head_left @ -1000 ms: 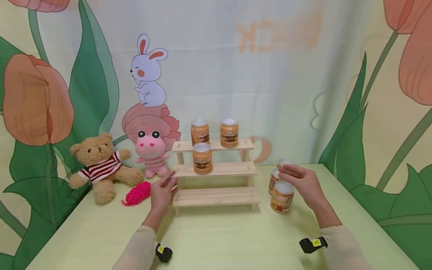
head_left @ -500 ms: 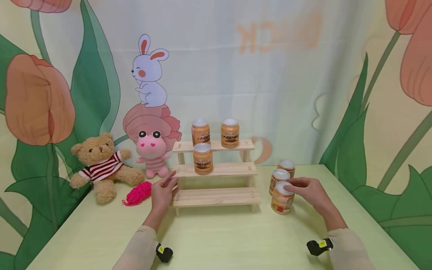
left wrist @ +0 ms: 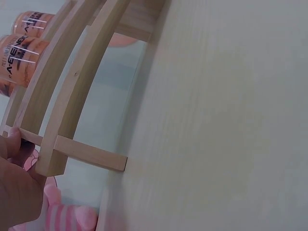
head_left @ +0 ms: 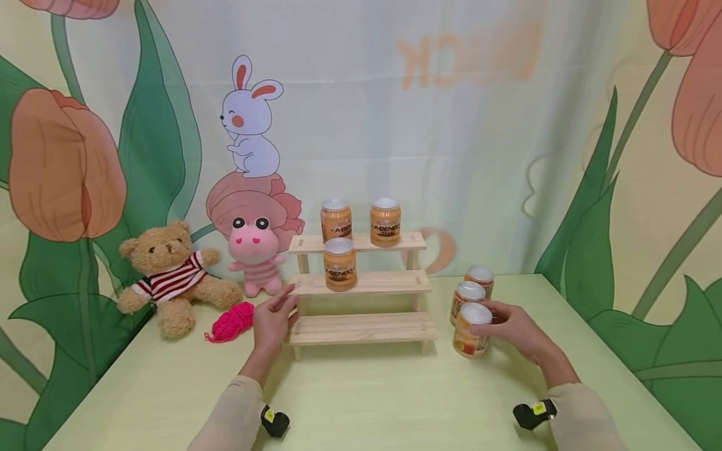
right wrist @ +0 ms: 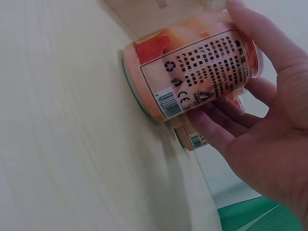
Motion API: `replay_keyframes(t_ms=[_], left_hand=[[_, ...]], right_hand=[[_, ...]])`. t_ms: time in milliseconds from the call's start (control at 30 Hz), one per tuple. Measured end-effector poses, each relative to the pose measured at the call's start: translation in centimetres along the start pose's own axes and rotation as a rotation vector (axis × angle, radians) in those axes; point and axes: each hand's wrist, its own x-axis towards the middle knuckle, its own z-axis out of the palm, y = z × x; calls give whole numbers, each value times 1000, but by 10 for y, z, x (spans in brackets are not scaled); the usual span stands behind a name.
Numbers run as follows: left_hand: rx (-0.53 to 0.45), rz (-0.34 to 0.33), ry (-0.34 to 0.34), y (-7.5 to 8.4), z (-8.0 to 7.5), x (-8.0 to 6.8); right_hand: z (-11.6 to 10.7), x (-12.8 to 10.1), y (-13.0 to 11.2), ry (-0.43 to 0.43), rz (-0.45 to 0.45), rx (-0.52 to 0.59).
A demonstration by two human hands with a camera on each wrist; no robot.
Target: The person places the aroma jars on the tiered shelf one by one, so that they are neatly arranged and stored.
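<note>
While the left hand (head_left: 271,322) rests open against the wooden shelf (head_left: 361,329), the right hand (head_left: 510,326) grips an upright can (head_left: 470,329) on the table (head_left: 366,401), barcode label facing the palm; shelf cans (head_left: 340,266) read "A-BENCO".

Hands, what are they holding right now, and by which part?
The right hand grips the nearest orange can round its side wall, still standing on the table. The left hand holds nothing; it rests against the wooden shelf's left end.

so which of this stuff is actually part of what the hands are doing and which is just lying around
In use:
right hand gripping the nearest can
two cans behind it
three cans on the shelf
wooden stepped shelf, left hand at its end

Lying about:
teddy bear
pink plush
pink yarn ball
</note>
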Motion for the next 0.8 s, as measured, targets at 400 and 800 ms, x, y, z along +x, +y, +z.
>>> replay_keyframes(t_ms=[400,800], left_hand=[[-25,10,1,1,0,1],[-34,16,-11,2,-1,0]], right_hand=[[4,1,5,-124,-48,89],[10,1,1,-70,-4,93]])
